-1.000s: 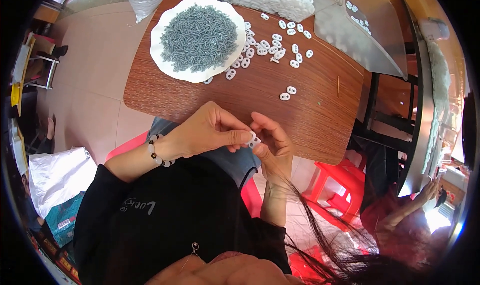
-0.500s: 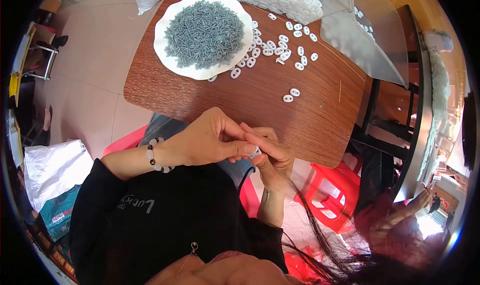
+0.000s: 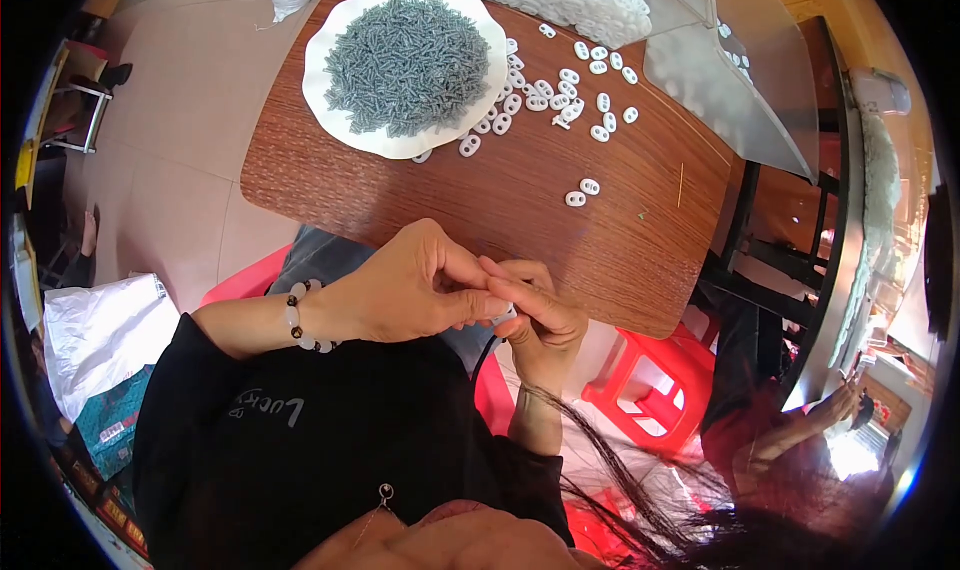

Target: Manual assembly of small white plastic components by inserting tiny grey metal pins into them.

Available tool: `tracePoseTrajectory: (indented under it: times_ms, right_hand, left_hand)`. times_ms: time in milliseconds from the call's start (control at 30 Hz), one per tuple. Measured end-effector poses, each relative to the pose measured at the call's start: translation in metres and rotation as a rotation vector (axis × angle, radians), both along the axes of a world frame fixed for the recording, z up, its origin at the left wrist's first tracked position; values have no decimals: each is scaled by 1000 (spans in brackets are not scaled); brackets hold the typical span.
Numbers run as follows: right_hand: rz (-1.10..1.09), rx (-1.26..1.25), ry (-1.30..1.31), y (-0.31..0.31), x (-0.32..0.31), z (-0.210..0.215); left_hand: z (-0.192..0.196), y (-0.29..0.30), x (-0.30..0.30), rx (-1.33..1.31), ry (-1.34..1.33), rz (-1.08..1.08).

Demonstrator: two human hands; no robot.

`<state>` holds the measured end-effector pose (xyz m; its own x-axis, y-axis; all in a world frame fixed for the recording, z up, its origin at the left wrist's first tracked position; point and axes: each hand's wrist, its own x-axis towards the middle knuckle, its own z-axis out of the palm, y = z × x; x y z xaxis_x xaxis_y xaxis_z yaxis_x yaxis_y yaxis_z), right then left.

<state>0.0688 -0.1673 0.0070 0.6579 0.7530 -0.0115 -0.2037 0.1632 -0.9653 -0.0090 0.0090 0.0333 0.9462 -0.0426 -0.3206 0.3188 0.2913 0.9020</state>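
My two hands meet over the table's near edge. My right hand (image 3: pixel 548 315) pinches a small white plastic piece (image 3: pixel 506 316), mostly covered by fingers, that resembles the two-holed ovals on the table. My left hand (image 3: pixel 415 285), with a bead bracelet at the wrist, has thumb and forefinger pressed together against that piece; whatever they grip is hidden. Beyond, a white scalloped dish (image 3: pixel 318 80) holds a heap of small grey ridged plastic pieces (image 3: pixel 410 65). Several white two-holed ovals (image 3: pixel 543 88) are scattered beside it, and two (image 3: pixel 576 199) lie nearer me.
The brown wood-grain table (image 3: pixel 470 195) carries a clear-walled bin (image 3: pixel 740 100) with a mass of white pieces (image 3: pixel 560 5) at the back. A red plastic stool (image 3: pixel 655 395) stands at right. White and teal bags (image 3: pixel 105 340) lie on the floor at left. Another person's arm (image 3: pixel 805 430) shows at far right.
Both hands stay joined at the white piece, with only slight finger shifts. The view has tilted a little. The pieces on the table lie as before.
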Motion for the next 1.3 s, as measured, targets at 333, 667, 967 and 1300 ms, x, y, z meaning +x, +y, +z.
tracePoseTrajectory:
  times_ms: [333, 667, 967, 1300]
  right_hand:
    - [-54, -32, -53, 0, -6, -7]
    - [38, 122, 60, 7, 15, -22]
    - [56, 92, 74, -2, 20, -22]
    - [107, 82, 73, -3, 20, -18]
  left_hand:
    - [3, -5, 3, 24, -7, 62]
    - [-7, 0, 18, -103, 38, 63]
    - [-11, -9, 18, -111, -2, 97]
    - [-9, -13, 13, -51, -60, 129]
